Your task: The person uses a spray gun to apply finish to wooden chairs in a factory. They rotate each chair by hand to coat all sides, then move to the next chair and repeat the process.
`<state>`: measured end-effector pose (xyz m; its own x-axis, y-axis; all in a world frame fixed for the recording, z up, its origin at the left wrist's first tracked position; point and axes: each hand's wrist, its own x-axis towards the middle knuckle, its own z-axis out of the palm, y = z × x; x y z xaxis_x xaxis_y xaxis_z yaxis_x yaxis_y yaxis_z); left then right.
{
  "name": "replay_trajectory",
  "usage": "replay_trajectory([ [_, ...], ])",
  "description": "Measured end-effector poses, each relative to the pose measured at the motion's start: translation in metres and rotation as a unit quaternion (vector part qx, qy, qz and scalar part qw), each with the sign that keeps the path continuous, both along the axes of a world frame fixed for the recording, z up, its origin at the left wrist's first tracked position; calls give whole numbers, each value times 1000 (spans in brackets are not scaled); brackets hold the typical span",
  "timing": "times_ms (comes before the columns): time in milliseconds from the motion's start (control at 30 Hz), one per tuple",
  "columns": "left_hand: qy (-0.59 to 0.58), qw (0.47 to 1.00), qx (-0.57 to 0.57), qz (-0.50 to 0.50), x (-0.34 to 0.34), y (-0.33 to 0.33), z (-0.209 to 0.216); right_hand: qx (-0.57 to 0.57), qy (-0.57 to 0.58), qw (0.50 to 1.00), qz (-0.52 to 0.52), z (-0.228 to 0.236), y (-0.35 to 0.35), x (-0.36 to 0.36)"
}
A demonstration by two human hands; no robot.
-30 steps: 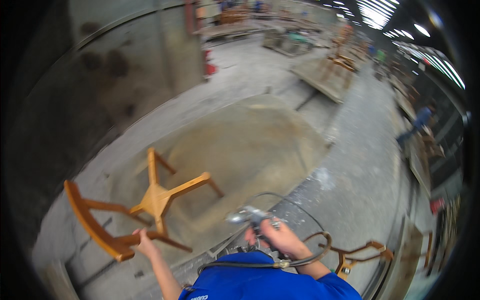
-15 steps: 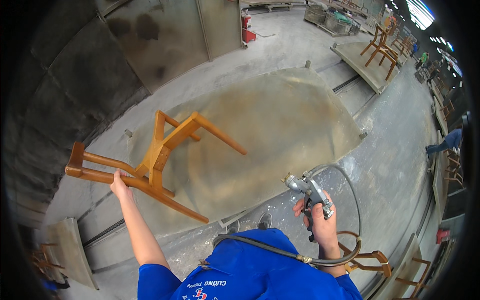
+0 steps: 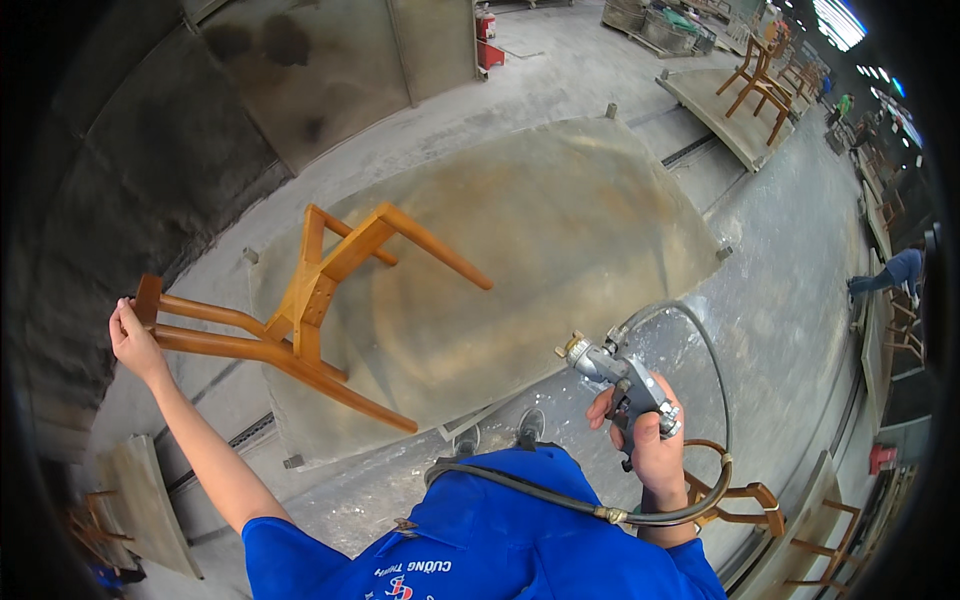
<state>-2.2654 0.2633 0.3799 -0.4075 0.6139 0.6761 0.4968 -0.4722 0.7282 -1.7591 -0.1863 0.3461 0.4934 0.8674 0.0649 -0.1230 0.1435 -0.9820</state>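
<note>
A brown wooden chair frame (image 3: 309, 290) without a seat lies tipped over on a wide flat stained platform (image 3: 540, 250), its legs reaching toward the middle. My left hand (image 3: 136, 345) is closed on the end of the chair's backrest at the far left, arm stretched out. In my right hand (image 3: 656, 452) I grip a metal spray gun (image 3: 600, 363) by its handle, nozzle toward the platform and apart from the chair. A grey air hose (image 3: 712, 370) loops from the gun and passes across my waist.
Another platform (image 3: 700, 95) at the far right carries standing chairs (image 3: 757, 85). A stained booth wall (image 3: 330, 80) rises at the back left, with a red fire extinguisher (image 3: 486, 25) beside it. Behind my right arm is another wooden chair (image 3: 750, 500). A person (image 3: 895, 272) works at the far right.
My left hand has slid outward along the chair, from the middle of a back post to the backrest end. The chair's backrest has shifted slightly; the spray gun has barely moved.
</note>
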Motion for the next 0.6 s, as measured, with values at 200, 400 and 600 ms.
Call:
replay_trajectory([
  [200, 38, 999, -19, 22, -20, 16, -7, 62, -36, 997, 25, 7, -2, -5],
  [400, 70, 996, 1, 57, -15, 16, -7, -33, -22, 999, -33, -8, -8, 0],
  [600, 90, 991, -4, 103, -6, 8, -6, -135, 12, 988, -76, -46, -36, 14],
])
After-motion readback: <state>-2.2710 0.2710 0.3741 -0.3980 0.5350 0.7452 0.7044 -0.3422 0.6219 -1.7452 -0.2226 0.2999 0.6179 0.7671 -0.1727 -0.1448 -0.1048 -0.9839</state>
